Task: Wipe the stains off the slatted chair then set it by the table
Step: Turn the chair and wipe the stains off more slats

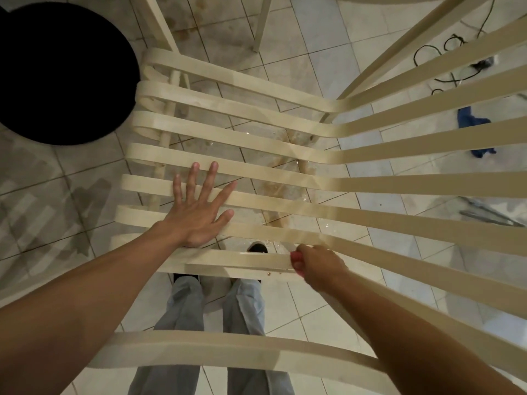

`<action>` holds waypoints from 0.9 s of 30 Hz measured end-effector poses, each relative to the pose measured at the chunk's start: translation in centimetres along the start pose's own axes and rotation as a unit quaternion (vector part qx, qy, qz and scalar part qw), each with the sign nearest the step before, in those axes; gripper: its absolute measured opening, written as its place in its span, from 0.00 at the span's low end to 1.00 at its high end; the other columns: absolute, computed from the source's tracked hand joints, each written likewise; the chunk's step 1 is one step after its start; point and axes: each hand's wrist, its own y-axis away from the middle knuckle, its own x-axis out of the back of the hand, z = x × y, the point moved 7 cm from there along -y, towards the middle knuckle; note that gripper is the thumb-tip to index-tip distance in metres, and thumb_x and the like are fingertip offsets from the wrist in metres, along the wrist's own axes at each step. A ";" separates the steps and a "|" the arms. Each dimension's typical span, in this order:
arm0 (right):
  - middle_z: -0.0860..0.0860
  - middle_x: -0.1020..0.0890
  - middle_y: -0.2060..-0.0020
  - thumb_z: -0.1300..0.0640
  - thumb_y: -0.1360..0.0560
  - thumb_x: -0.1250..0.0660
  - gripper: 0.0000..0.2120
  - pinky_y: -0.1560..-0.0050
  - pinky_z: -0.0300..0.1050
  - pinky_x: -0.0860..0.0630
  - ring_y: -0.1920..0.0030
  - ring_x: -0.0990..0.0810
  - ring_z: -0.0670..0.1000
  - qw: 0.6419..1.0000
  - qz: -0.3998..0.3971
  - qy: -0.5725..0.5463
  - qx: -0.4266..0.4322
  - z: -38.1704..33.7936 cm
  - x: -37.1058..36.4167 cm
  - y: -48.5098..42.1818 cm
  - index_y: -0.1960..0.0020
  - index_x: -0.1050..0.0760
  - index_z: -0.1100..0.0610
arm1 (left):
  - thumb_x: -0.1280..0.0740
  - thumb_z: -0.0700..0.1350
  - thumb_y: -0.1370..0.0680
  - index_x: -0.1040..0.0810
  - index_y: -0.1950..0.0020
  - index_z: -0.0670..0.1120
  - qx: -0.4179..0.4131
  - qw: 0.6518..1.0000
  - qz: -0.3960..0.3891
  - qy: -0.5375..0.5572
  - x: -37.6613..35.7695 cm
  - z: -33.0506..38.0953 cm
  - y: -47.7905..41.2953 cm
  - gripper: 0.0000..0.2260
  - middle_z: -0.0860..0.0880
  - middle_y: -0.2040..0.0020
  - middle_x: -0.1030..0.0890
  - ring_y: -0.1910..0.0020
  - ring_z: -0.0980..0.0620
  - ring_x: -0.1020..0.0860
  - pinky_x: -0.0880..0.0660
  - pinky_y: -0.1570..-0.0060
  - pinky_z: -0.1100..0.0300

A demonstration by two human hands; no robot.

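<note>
Two hands are on the chair (256, 138), which stands right in front of the person, over the grey trousers (185, 309) and black shoes (256, 248).

Closest in, the right hand (319, 269) is curled tight round a small red thing (296, 256). It pushes the red thing on the nearest slat (228, 263). I cannot tell if it is a cloth or a sponge. Some tiny brown specks (268, 272) sit on that slat, just beside the hand. This looks like the wiping step, and it is far from done.

To do it well, I think the red thing should rub along the slat, from end to end, and go over the specks more than once. It should wrap round the edges too, since dirt can hide there.

A bit further out, the left hand (196, 215) lies flat with its fingers spread, pressing down on the next slats and holding nothing. That is a good way to stop the chair from sliding. It should move along as each new slat gets its turn.

Under the slats, the floor (285, 183) is wet with brown marks, so feet could slip.

Further away, a blue cloth (472, 121) lies on the tiles at the right, with a black cable (445, 52) beyond it. A big black round thing (57, 75) sits at the left. Pale legs (262, 21) show at the far end, maybe the table's. The chair goes over there only when all the slats are clean.
</note>
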 end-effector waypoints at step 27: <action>0.52 0.22 0.45 0.50 0.19 0.41 0.12 0.47 0.50 0.27 0.48 0.24 0.55 0.969 0.031 -0.089 0.227 -12.7 -0.4 -0.9 0.36 0.29 0.49 | 0.38 0.36 0.20 0.29 0.28 0.46 0.008 0.875 0.349 0.337 4.6 -6.5 4.1 0.19 0.48 0.28 0.33 0.30 0.60 0.37 0.45 0.33 0.77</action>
